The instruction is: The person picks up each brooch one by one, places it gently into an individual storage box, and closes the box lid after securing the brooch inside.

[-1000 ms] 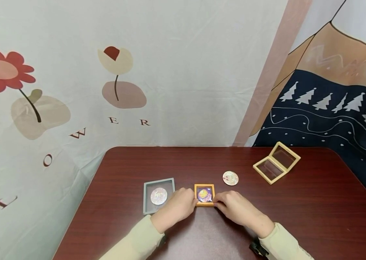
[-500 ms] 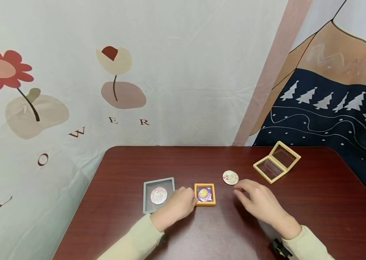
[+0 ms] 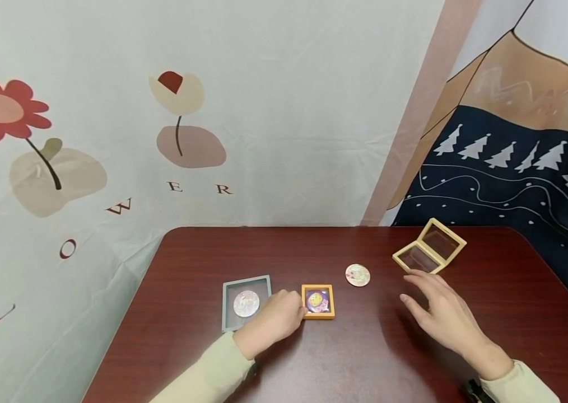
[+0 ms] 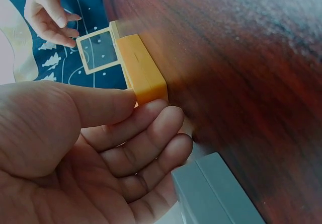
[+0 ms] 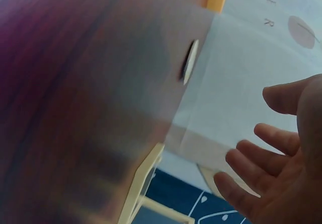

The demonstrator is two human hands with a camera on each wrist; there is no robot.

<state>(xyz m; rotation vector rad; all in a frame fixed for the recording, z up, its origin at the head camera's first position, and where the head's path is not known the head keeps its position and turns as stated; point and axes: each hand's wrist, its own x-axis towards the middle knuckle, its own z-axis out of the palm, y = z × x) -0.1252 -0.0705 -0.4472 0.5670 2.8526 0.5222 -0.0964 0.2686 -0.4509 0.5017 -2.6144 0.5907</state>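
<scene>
My left hand (image 3: 275, 323) grips the near left corner of a small orange display frame (image 3: 318, 317), thumb and curled fingers against it in the left wrist view. Inside that frame sits a square purple item with a yellow figure (image 3: 317, 301). Spread and holding nothing, my right hand (image 3: 447, 319) hovers over the table at the right. Its fingertips overlap the near edge of a pale yellow hinged display frame (image 3: 449, 231), which stands opened out; in the right wrist view hand and frame are apart. A round printed disc (image 3: 358, 275) lies between the two frames.
Left of the orange frame lies a grey display frame (image 3: 224, 308) with a round pale disc (image 3: 246, 303) within it, partly behind my left hand. Everything stands on a dark red-brown table (image 3: 203, 252). Behind it hangs a printed cloth (image 3: 304, 140).
My right hand has let go of the orange frame's right side and moved right, past the loose disc, toward the yellow frame. My left hand and the orange frame have stayed put.
</scene>
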